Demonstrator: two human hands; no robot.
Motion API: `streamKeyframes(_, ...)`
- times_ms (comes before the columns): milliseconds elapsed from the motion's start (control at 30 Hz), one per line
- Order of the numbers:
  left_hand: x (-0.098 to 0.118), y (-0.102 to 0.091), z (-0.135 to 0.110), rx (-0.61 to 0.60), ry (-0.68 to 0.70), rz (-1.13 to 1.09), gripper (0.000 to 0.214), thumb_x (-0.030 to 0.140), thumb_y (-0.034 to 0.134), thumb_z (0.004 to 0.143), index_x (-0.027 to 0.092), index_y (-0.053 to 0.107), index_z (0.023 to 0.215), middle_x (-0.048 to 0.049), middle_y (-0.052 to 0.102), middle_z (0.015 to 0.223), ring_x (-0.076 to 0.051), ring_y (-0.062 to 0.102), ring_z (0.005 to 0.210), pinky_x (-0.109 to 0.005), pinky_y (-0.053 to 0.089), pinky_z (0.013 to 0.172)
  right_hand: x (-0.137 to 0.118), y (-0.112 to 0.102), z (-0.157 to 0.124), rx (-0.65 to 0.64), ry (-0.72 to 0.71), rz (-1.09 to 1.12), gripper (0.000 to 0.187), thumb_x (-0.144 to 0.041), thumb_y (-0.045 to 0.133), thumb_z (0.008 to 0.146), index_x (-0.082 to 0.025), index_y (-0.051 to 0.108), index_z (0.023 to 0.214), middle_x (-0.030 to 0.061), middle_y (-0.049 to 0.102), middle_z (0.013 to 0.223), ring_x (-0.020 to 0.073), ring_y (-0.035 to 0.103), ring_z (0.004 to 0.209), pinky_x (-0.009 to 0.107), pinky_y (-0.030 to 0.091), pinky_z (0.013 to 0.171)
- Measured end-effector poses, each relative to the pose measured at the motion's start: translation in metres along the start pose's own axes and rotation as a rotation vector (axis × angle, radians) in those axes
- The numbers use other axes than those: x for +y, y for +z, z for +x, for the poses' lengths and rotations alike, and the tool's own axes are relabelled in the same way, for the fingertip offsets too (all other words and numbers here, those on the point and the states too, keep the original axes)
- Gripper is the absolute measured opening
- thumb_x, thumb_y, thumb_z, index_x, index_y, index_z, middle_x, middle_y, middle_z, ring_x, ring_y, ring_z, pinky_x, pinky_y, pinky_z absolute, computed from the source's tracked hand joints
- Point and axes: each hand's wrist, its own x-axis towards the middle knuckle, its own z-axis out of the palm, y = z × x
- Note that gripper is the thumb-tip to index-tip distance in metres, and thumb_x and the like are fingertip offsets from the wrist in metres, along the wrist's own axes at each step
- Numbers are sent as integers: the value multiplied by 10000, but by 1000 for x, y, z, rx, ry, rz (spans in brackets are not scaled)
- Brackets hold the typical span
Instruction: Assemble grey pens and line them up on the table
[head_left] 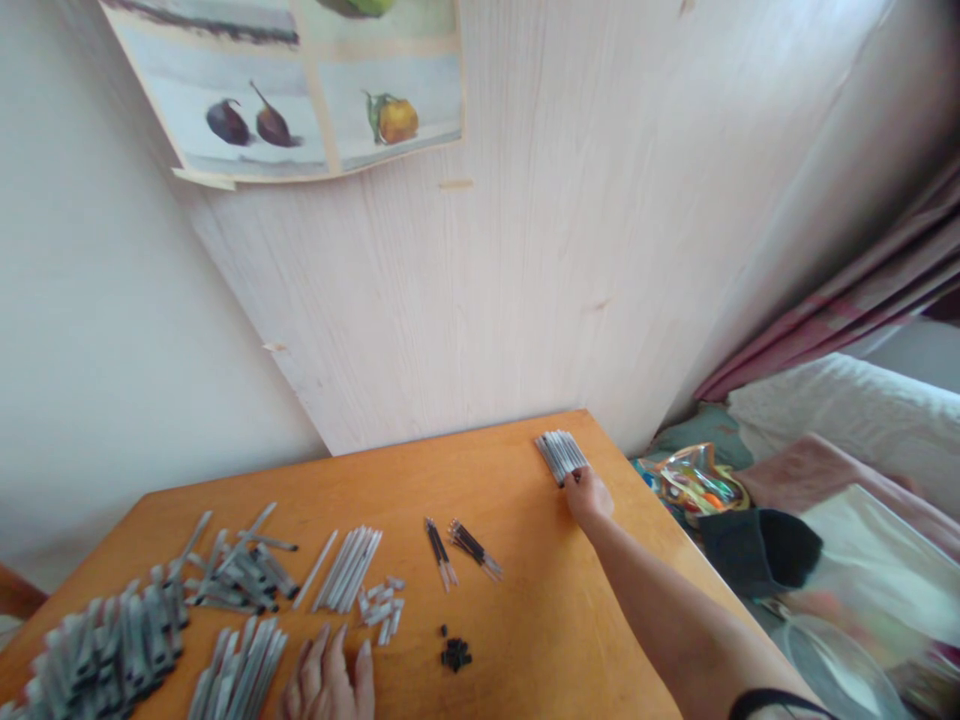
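Observation:
My right hand (pixel 591 497) reaches to the table's far right corner. Its fingers are closed at the near end of a neat row of grey gel pens (pixel 559 452), pinching a pen at the row's edge. My left hand (pixel 330 680) rests at the near edge with fingers stretched out, holding nothing. Around it lie a bundle of pens (pixel 238 670), a row of pale pen barrels (pixel 351 568) and small whitish pieces (pixel 382 608). Dark-and-white refills (pixel 474 548) lie mid-table, with small black plugs (pixel 456 653) nearer me.
A large heap of capped pens (pixel 112 640) covers the table's left side, with a looser pile (pixel 244 570) beside it. The wooden table (pixel 450 470) meets a panelled wall with fruit paintings (pixel 322 90). Right of the table are bags (pixel 697 480) and bedding (pixel 877 400).

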Motion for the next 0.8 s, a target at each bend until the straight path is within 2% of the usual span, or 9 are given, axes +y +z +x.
streamKeyframes(167,1,-5,1,-38,15,1,506,449,372,897,108,632,1166,-203,604,1266,-332,515,1233,-478,399,1016,5,1,-1,8,6,20,372,-415,441,938,-196,647,1157,135,694,1136,250,656,1024,315,465,781)
streamKeyframes(300,4,-9,2,-29,16,7,500,443,365,910,107,618,1180,-198,608,1261,-329,522,1222,-474,400,1016,16,4,-7,8,28,29,359,-374,412,948,-209,627,1182,114,709,1094,242,662,1014,315,461,780)
streamKeyframes(533,7,-13,4,-6,38,21,527,449,328,926,78,623,1158,-219,604,1256,-334,535,1195,-475,415,991,31,12,-20,-6,38,27,347,-330,413,942,-211,635,1181,108,690,1172,246,645,1072,330,465,820)
streamKeyframes(800,2,-3,1,28,44,-27,466,435,392,918,109,622,1158,-194,617,1237,-330,536,1186,-478,416,989,27,13,-18,-24,2,28,366,-350,415,943,-223,644,1198,107,686,1187,245,650,1066,334,471,841)
